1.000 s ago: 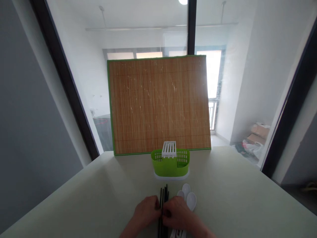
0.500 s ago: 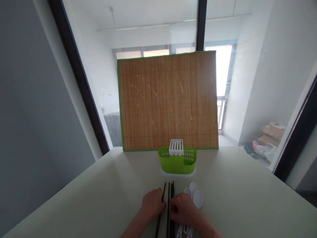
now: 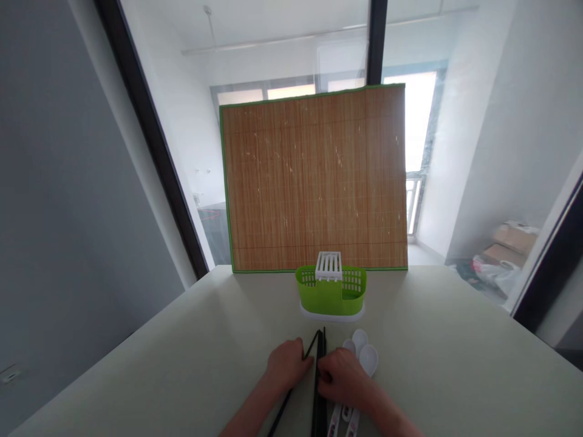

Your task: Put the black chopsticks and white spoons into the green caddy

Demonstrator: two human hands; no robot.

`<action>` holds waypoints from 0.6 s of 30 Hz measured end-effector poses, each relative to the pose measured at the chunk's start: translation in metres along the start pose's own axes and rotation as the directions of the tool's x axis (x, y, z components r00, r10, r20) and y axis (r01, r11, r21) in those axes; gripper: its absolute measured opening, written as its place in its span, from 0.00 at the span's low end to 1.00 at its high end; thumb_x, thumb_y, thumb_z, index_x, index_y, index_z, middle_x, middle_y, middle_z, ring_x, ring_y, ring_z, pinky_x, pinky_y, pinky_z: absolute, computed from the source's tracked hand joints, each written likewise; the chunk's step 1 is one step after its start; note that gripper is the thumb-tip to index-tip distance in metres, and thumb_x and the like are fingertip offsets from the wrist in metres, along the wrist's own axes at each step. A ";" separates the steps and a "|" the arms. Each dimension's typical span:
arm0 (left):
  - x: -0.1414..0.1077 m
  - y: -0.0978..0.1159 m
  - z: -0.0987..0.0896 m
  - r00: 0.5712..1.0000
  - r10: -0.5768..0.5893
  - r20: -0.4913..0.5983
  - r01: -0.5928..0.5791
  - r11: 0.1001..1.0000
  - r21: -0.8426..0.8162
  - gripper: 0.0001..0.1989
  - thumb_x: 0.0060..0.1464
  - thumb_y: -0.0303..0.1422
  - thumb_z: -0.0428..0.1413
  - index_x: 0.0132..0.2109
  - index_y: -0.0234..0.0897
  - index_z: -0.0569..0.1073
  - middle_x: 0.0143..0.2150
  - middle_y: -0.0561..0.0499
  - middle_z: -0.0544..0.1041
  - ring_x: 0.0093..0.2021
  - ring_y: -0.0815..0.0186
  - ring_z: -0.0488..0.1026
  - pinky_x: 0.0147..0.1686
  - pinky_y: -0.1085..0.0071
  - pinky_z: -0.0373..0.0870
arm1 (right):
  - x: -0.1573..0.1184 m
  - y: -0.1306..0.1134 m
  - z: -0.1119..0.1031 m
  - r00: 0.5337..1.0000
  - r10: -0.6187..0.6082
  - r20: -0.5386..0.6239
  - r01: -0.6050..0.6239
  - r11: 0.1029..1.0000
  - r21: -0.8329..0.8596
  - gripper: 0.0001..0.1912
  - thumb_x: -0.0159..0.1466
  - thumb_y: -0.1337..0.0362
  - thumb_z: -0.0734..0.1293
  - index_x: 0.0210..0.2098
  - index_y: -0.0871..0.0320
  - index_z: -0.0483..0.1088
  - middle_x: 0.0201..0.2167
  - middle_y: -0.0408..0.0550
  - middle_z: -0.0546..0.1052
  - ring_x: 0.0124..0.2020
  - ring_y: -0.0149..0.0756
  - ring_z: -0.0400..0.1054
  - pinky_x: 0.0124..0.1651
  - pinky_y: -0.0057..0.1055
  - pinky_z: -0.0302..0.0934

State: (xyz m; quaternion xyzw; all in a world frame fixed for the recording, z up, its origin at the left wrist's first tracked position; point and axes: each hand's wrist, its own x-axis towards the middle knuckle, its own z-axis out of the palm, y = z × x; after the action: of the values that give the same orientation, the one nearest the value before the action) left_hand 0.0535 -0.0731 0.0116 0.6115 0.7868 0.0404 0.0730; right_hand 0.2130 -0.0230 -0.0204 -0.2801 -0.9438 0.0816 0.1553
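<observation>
While both forearms enter from the lower edge and are cut off there, the left hand [image 3: 289, 363] is closed on a single black chopstick [image 3: 280, 414], slanted so that its upper tip meets or overlaps the head of the chopstick bundle [image 3: 321, 400]; which of the two cannot be told. The right hand [image 3: 342, 376] lies against the bundle's right side with fingers curled; its fingertips are hidden, so whether it grips cannot be told. The sticks in the bundle merge into one dark strip and cannot be counted; their lower ends fall outside the view. Three white spoons [image 3: 368, 360] lie on the tabletop [image 3: 182, 370], their handles partly covered by the right hand, the printing illegible. Beyond stands a green basket [image 3: 328, 300], its interior mostly concealed, hiding part of the lower edge of the upright bamboo mat [image 3: 314, 182].
</observation>
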 end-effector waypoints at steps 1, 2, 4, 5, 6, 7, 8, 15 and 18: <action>0.000 0.000 0.000 1.000 -0.004 -0.004 0.004 1.000 -0.003 0.16 0.51 0.45 0.47 0.37 0.37 0.70 0.36 0.44 0.76 0.38 0.55 0.74 0.35 0.64 0.66 | 0.000 0.000 -0.001 1.000 -0.001 0.001 0.001 1.000 -0.001 0.05 0.49 0.67 0.62 0.21 0.56 0.69 0.21 0.43 0.76 0.24 0.33 0.67 0.26 0.30 0.39; 0.000 0.001 0.000 1.000 -0.003 -0.010 0.003 1.000 -0.003 0.18 0.51 0.47 0.47 0.37 0.37 0.70 0.36 0.44 0.76 0.37 0.55 0.74 0.34 0.63 0.66 | 0.000 0.000 -0.001 1.000 -0.002 0.002 0.002 1.000 -0.002 0.05 0.49 0.67 0.62 0.21 0.56 0.69 0.21 0.43 0.76 0.24 0.33 0.67 0.26 0.30 0.39; 0.000 0.001 0.001 1.000 0.013 -0.014 -0.013 1.000 0.003 0.20 0.49 0.50 0.49 0.37 0.38 0.70 0.35 0.45 0.76 0.37 0.54 0.73 0.34 0.64 0.65 | 0.000 0.001 -0.003 1.000 -0.007 0.004 0.007 1.000 -0.001 0.05 0.49 0.66 0.62 0.21 0.56 0.69 0.21 0.42 0.76 0.24 0.32 0.67 0.26 0.30 0.39; 0.000 0.001 0.001 1.000 0.022 -0.010 -0.022 1.000 0.006 0.20 0.48 0.50 0.50 0.37 0.38 0.69 0.35 0.45 0.76 0.37 0.55 0.73 0.34 0.65 0.65 | 0.000 0.001 -0.003 1.000 -0.010 0.004 0.010 1.000 0.000 0.05 0.49 0.66 0.62 0.21 0.55 0.69 0.21 0.42 0.76 0.24 0.32 0.67 0.26 0.30 0.39; 0.001 0.000 0.001 1.000 0.028 -0.005 -0.027 1.000 0.008 0.19 0.48 0.50 0.50 0.37 0.38 0.70 0.35 0.46 0.76 0.37 0.55 0.73 0.34 0.65 0.65 | 0.000 0.001 -0.004 1.000 -0.013 0.005 0.013 1.000 0.001 0.05 0.49 0.66 0.62 0.21 0.55 0.69 0.21 0.42 0.76 0.24 0.32 0.66 0.27 0.30 0.40; 0.001 -0.001 0.001 0.999 0.033 -0.003 -0.032 0.999 0.008 0.19 0.48 0.50 0.50 0.37 0.39 0.70 0.35 0.47 0.76 0.38 0.56 0.73 0.34 0.66 0.64 | 0.000 0.001 -0.004 1.000 -0.015 0.003 0.015 1.000 0.001 0.05 0.49 0.66 0.62 0.22 0.55 0.70 0.21 0.41 0.76 0.24 0.32 0.66 0.27 0.30 0.40; 0.002 -0.002 0.001 0.999 0.039 -0.004 -0.039 0.999 0.005 0.19 0.48 0.50 0.51 0.37 0.39 0.70 0.35 0.47 0.76 0.38 0.56 0.73 0.34 0.66 0.64 | -0.001 0.001 -0.004 1.000 -0.015 0.002 0.015 1.000 -0.001 0.05 0.49 0.66 0.62 0.23 0.55 0.70 0.22 0.41 0.76 0.24 0.32 0.66 0.27 0.30 0.40; -0.002 -0.024 -0.002 1.000 0.010 -0.028 -0.012 0.998 -0.059 0.15 0.49 0.47 0.51 0.36 0.41 0.70 0.35 0.50 0.76 0.37 0.60 0.72 0.33 0.69 0.62 | -0.001 0.002 -0.004 1.000 -0.002 -0.005 0.002 1.000 -0.022 0.05 0.51 0.66 0.62 0.21 0.56 0.69 0.21 0.42 0.75 0.24 0.32 0.66 0.28 0.29 0.42; -0.006 -0.026 -0.007 1.000 -0.006 -0.023 0.005 0.999 -0.033 0.12 0.52 0.40 0.50 0.37 0.39 0.71 0.37 0.48 0.76 0.39 0.59 0.73 0.35 0.69 0.64 | 0.000 0.002 -0.003 1.000 -0.004 -0.011 0.004 1.000 -0.024 0.04 0.50 0.67 0.62 0.21 0.56 0.68 0.21 0.42 0.75 0.24 0.32 0.66 0.28 0.29 0.41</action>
State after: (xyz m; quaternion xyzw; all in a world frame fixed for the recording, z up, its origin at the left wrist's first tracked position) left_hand 0.0287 -0.0854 0.0148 0.6074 0.7886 0.0602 0.0743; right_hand 0.2155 -0.0210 -0.0181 -0.2803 -0.9444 0.0686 0.1574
